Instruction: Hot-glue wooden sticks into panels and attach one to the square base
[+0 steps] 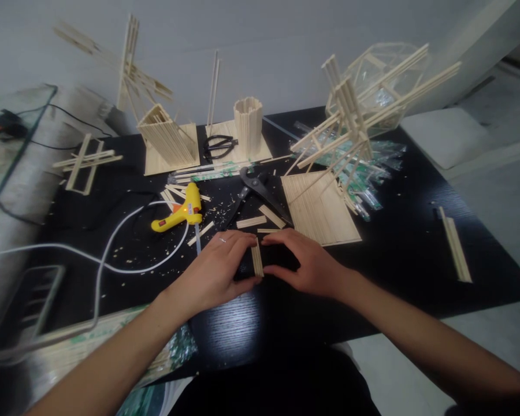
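A short panel of thin wooden sticks (257, 260), laid side by side, stands lengthwise between my hands near the table's front. My left hand (221, 266) grips it from the left, index fingertip at the far end and thumb at the near end. From the other side, my right hand (305, 263) curls its fingers and thumb against the panel's right edge. Just beyond my fingers lie short stick pieces (251, 222) and black-handled cutting pliers (255, 185). A yellow hot glue gun (179, 214) rests on its side to the left.
A flat stick board (316, 208) lies right of the pliers, beneath a windmill-like stick frame (355, 115). Stick towers (249, 127) stand on boards at the back, beside black scissors (220, 147). A white cord (108, 248) loops at left. Plastic-wrapped sticks (364, 179) lie behind right.
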`<move>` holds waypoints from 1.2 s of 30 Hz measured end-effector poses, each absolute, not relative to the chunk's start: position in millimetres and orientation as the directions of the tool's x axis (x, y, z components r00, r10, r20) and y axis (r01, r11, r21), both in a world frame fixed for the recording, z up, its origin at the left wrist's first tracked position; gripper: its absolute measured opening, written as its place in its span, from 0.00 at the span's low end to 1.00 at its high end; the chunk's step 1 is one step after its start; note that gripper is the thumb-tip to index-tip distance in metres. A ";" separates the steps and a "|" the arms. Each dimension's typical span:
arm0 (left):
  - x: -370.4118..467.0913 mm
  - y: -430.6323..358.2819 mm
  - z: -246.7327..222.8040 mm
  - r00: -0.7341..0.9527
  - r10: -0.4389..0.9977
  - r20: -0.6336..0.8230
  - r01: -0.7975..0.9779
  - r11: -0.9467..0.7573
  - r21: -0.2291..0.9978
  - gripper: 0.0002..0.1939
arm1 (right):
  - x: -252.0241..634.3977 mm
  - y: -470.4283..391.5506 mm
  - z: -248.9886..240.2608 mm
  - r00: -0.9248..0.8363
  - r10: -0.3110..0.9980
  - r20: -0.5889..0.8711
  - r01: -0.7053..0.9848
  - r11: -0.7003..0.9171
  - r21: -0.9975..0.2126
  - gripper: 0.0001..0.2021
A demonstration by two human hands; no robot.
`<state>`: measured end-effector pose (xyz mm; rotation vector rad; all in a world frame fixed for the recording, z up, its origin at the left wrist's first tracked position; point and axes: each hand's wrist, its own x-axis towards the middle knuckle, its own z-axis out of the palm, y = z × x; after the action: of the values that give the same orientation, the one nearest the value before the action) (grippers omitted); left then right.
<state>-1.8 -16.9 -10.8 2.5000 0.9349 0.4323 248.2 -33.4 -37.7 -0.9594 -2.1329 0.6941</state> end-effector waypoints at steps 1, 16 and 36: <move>-1.7 -17.1 -10.7 0.723 0.675 0.145 0.543 -0.685 0.486 0.27 | 247.8 -33.1 -37.9 -0.464 0.800 0.382 0.416 0.577 -0.703 0.21; -7.5 -11.9 -5.2 0.229 0.947 0.225 0.383 -0.300 0.874 0.24 | 241.7 -33.8 -35.2 -0.331 0.872 0.360 0.370 0.471 -0.801 0.09; -9.7 3.0 9.8 0.263 0.913 -0.313 -0.457 0.404 0.793 0.22 | 239.0 -51.0 -42.9 -0.737 0.564 0.373 0.371 0.799 -0.473 0.10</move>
<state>-9.7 3.0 9.8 0.6358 0.8625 1.0152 239.0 -51.0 -42.9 -0.6947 -2.4774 0.5079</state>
